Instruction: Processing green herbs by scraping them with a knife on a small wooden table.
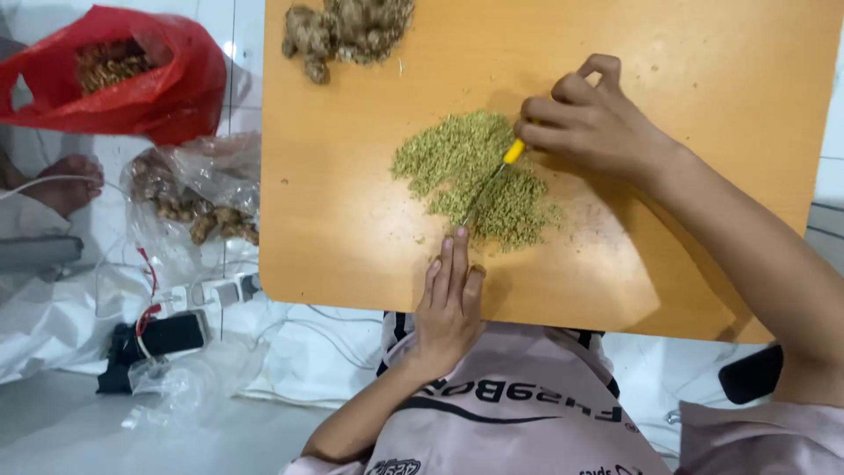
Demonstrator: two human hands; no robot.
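My right hand [585, 123] is closed around the yellow handle of a small knife [492, 176], whose thin blade lies across a heap of finely chopped green-yellow bits [453, 163] in the middle of an orange wooden board [352, 237]. My left hand [450, 295] lies flat with fingers together on the board's near edge, its fingertips touching the tip of the blade at the heap's near rim. Whole knobbly brown ginger roots [347, 31] are piled at the far edge of the board.
To the left on the white floor sit a red plastic bag [132, 75] with brown pieces, a clear bag of ginger roots [198, 207], cables, a power strip [211, 295] and a black device [158, 339]. Someone's bare foot [66, 180] shows at far left.
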